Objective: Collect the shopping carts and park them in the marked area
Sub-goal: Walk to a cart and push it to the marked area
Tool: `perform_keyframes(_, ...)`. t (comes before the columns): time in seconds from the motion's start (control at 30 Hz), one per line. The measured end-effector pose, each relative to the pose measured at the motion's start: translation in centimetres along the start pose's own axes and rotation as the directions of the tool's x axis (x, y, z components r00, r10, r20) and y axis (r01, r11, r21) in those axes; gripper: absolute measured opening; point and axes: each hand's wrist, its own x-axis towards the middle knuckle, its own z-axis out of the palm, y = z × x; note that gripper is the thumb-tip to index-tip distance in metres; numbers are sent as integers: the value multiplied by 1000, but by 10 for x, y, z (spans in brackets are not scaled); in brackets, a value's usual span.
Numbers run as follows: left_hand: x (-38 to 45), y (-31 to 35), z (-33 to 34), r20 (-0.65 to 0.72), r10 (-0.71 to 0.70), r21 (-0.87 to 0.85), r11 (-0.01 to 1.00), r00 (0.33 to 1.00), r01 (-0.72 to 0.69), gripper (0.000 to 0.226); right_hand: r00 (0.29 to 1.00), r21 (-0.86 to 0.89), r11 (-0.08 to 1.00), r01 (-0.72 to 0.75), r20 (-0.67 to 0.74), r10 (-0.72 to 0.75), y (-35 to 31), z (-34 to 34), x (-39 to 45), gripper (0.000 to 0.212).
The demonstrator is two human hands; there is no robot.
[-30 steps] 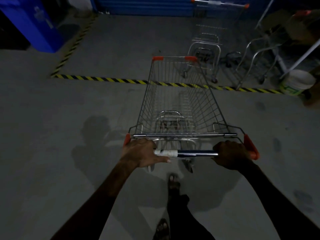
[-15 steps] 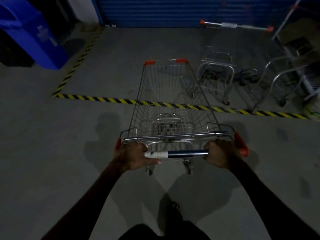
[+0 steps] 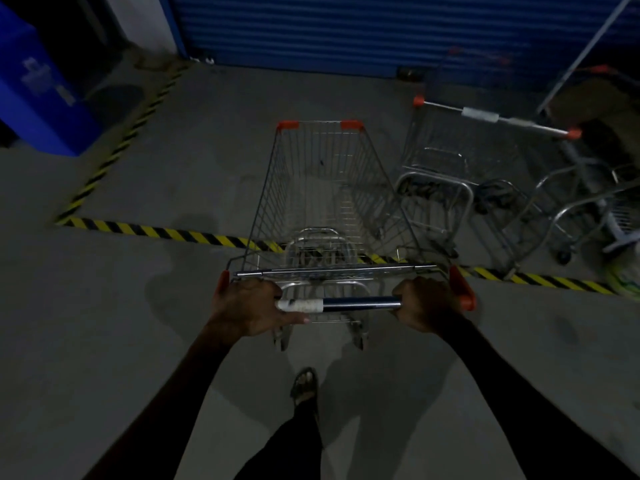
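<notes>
Steel shopping cart [image 3: 329,202] straddling striped floor line [image 3: 156,232] | left hand [image 3: 251,308], right hand [image 3: 424,306] both wrapped round handle [image 3: 360,302] | risk: drifting right, clipping parked cart [image 3: 460,168]

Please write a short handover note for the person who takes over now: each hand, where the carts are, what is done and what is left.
Left hand grips the left end of the cart handle; right hand grips the right end.
The cart is crossing the striped line: its front is inside the marked area, the handle is outside.
A second cart is parked inside, to the right. More metal frames lie further right; I cannot tell what they are.
Done: one cart parked.
Left: push this cart fully in, probably beside the parked one.
</notes>
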Motion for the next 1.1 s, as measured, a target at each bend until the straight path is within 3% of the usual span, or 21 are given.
perform_keyframes(0.17, 92, -18, -42, -22, 33, 22, 999, 999, -32, 123, 997, -3, 999, 36, -68, -36, 16, -1, 106, 61)
perform_keyframes(0.3, 162, -33, -70, -6, 65, 68, 996, 998, -64, 118, 999, -1, 999, -41, 14, 41, 6, -45, 161, 52)
perform_keyframes(0.5, 255, -59, -110, -31, 83, 30, 996, 996, -82, 98, 996, 42, 997, -71, -46, 73, -2, -77, 243, 37)
perform_keyframes(0.6, 299, -76, -127, -55, 116, 82, 990, 992, -111, 98, 995, 57, 997, -50, -84, 55, -9, -86, 281, 31)
perform_keyframes(0.7, 338, -92, -148, -125, 118, 78, 991, 985, -109, 98, 996, 94, 995, -44, -69, 51, -17, -96, 318, 34)
perform_keyframes(0.83, 387, -110, -166, -97, 105, 89, 991, 990, -97, 98, 998, 151, 988, -24, -48, 32, -22, -109, 363, 35)
perform_keyframes(0.97, 433, -126, -176, -129, 82, 143, 988, 988, -64, 82, 999, 199, 980, -29, -35, 36, -27, -123, 405, 33)
perform_keyframes(1.1, 458, -124, -192, -140, 110, 192, 978, 984, -82, 96, 997, 161, 985, -58, -46, 66, -24, -122, 436, 24)
